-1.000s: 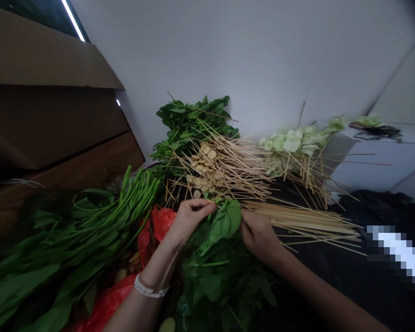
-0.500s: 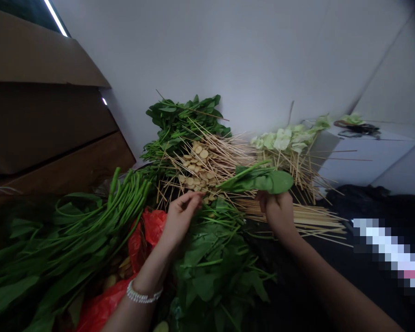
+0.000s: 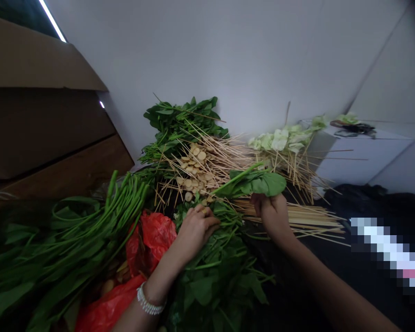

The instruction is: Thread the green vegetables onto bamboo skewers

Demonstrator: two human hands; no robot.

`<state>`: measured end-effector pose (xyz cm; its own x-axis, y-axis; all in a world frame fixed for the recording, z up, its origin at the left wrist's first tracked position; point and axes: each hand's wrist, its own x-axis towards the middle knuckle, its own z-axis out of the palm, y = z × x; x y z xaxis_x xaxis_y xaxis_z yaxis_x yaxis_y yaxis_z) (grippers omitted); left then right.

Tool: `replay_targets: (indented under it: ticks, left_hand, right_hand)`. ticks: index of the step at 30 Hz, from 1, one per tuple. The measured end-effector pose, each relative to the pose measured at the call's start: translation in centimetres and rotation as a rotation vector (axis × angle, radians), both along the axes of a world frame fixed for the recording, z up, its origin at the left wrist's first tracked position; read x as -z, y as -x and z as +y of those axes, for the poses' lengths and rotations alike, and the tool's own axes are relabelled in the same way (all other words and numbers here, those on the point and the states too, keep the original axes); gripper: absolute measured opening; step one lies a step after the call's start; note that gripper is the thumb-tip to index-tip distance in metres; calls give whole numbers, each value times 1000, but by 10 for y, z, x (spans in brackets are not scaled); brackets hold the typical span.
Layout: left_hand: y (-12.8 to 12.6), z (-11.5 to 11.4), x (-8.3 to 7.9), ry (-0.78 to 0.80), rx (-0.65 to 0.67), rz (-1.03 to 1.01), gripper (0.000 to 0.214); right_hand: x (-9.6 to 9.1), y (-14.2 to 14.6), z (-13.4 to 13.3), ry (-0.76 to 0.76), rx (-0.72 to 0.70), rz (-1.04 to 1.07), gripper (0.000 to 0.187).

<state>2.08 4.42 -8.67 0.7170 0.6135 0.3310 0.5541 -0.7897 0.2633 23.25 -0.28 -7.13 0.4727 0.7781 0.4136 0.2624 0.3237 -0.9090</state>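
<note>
My right hand [image 3: 272, 212] is closed around a small bunch of leafy greens [image 3: 254, 182], held over the skewers with its stems pointing left. My left hand [image 3: 196, 229] reaches down onto a pile of leafy greens [image 3: 210, 281], its bent fingers closed at the stems near the top of the pile; the fingertips are partly hidden. Just beyond that hand lie sliced potato rounds on skewers [image 3: 195, 170]. Loose wooden skewers [image 3: 311, 216] are laid side by side near my right hand.
A large heap of long-stemmed greens [image 3: 90, 235] lies at left beside a red plastic bag [image 3: 157, 235]. Toward the white wall [image 3: 245, 60] stand more bundled greens [image 3: 180, 117] and skewered pale green leaves [image 3: 280, 138]. A cardboard box [image 3: 44, 124] borders the left side.
My left hand has moved right and toward me, from beside the held bunch onto the pile of greens. My right hand keeps the bunch almost where it was.
</note>
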Motion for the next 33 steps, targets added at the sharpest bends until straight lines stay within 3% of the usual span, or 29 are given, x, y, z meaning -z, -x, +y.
replay_targets:
  ticks: [4,8,13,16,20,33]
  left_hand:
    - [9,10,-2,86,-118,-377,18]
    - [19,21,-5,328,-248,-776,21]
    - [19,21,-13,877,-182,-1180,24]
    - [15,17,-16,1042,-114,-1298,23]
    - [11,11,-18,1039,-132,-1293,25]
    - [9,10,-16,973,-175,-1229,33]
  right_hand:
    - [-2,3,-2,10,-50,18,33]
    - [-1,6,-6,21,-116,-48,32]
    - [4,14,-12,-28,-203,-331,19]
    - [3,21,-15,-48,-287,-463,18]
    - [5,27,-17,9,-382,-541,18]
    - [13,27,-15,59,-305,-661,17]
